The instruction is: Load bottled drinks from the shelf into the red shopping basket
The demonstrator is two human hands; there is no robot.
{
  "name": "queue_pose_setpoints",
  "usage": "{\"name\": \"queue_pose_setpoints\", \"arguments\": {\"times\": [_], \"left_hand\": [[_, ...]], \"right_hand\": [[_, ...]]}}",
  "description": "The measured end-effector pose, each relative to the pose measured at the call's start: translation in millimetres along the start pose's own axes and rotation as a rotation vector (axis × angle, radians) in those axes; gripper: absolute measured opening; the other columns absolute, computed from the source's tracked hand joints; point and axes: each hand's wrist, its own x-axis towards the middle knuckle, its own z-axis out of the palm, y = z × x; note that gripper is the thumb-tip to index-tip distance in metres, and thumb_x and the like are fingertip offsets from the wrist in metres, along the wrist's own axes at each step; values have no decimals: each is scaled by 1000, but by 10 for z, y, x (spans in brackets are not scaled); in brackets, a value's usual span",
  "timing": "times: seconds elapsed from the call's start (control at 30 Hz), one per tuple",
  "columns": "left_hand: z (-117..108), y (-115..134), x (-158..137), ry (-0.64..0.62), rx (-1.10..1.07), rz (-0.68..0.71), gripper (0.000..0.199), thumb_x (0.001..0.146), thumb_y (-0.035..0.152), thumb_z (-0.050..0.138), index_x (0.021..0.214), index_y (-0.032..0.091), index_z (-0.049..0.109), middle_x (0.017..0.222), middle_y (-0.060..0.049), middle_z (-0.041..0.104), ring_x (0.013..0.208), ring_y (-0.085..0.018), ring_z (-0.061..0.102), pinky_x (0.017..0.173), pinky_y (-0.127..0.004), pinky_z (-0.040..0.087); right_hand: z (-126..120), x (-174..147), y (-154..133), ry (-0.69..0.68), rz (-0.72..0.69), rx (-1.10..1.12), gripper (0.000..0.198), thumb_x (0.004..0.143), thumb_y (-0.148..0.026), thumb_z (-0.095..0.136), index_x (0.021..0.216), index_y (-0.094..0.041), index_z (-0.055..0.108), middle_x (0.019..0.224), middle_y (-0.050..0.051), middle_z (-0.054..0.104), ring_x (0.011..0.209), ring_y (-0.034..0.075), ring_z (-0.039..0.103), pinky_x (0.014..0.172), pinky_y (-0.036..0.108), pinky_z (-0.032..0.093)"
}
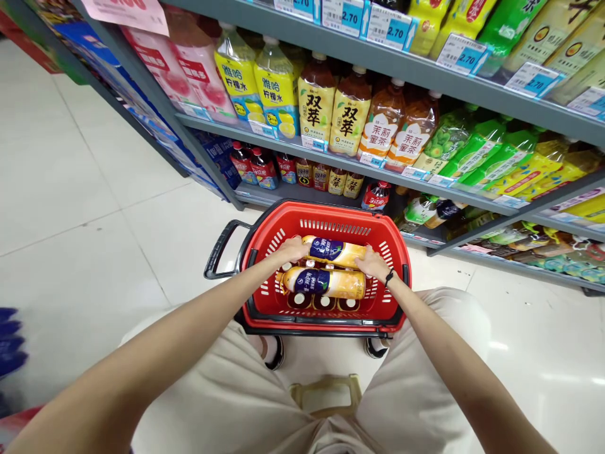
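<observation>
A red shopping basket stands on the floor between my legs. Inside it, an orange drink bottle with a dark blue label lies on its side. My left hand is closed round its left end, and my right hand grips its right end. A matching orange bottle lies parallel to it, nearer to me, touched by neither hand. Beneath both are several upright bottles with white caps. My fingertips are partly hidden.
Shelves filled with drink bottles rise just beyond the basket, edged with price tags. The basket's black handle sticks out to the left. Under me is a low beige stool. Blue items lie at the far left.
</observation>
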Motion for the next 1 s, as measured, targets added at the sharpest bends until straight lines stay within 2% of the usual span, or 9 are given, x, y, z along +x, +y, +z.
{"name": "queue_pose_setpoints", "arguments": {"times": [0.1, 0.2, 0.3, 0.4, 0.5, 0.63, 0.7, 0.87, 1.0], "left_hand": [[-14, 18, -85, 4, 159, 95, 29, 66, 19, 86, 84, 18, 63, 119, -28, 73, 149, -53, 47, 122, -57, 39], [42, 37, -208, -22, 326, 199, 47, 64, 16, 84, 108, 8, 68, 146, -39, 57, 155, -57, 35, 129, -60, 26], [154, 56, -371, -68, 479, 297, 73, 67, 15, 82, 135, 0, 62, 160, -42, 41, 158, -59, 27, 129, -63, 21], [255, 65, -567, -106, 617, 379, 78, 74, 18, 79, 145, -5, 57, 161, -44, 40, 159, -61, 23, 129, -66, 20], [304, 60, -774, -189, 773, 427, 65, 80, 22, 78, 138, -5, 66, 148, -44, 53, 153, -61, 36, 125, -66, 29], [326, 42, -1059, -395, 964, 453, 36, 85, 32, 77, 113, 9, 82, 115, -34, 75, 116, -52, 72, 103, -57, 54], [351, 40, -1197, -464, 1054, 463, 35, 88, 33, 74, 113, 10, 82, 111, -32, 76, 109, -48, 75, 97, -54, 57], [421, 125, -1384, -490, 1224, 476, 46, 91, 18, 68, 133, 2, 74, 122, -37, 72, 121, -47, 72, 100, -52, 57], [263, 431, -1429, -585, 1253, 516, 25, 91, 11, 63, 109, 4, 80, 107, -30, 77, 104, -44, 77, 90, -49, 59]], "right_hand": [[-35, -96, -62, -6, -4, -87, 64, 106, -40, 57, 159, -7, 42, 141, 29, 61, 130, 39, 64, 104, 44, 51], [-56, -186, -129, 3, -49, -172, 62, 105, -35, 56, 159, -8, 42, 148, 30, 55, 136, 43, 58, 107, 49, 49], [-65, -272, -192, -13, -111, -235, 59, 104, -36, 57, 157, -12, 47, 149, 28, 56, 136, 43, 56, 105, 49, 50], [-64, -364, -250, -11, -184, -293, 54, 104, -32, 55, 151, -7, 52, 149, 31, 55, 140, 45, 53, 107, 51, 49], [-34, -460, -296, -22, -283, -333, 48, 106, -27, 48, 144, 0, 56, 144, 32, 59, 139, 43, 54, 111, 51, 47], [67, -548, -317, -164, -406, -356, 42, 103, -31, 60, 135, -4, 67, 136, 27, 68, 130, 38, 64, 106, 45, 54], [115, -563, -321, -210, -427, -367, 40, 99, -31, 68, 130, -4, 70, 139, 27, 67, 131, 39, 65, 106, 46, 54], [95, -557, -389, -216, -422, -368, 31, 102, -28, 68, 125, -8, 73, 132, 23, 72, 124, 32, 70, 105, 51, 57], [28, -535, -500, -246, -438, -380, 28, 104, -32, 69, 118, -9, 76, 123, 19, 77, 115, 29, 74, 100, 47, 61]]}}
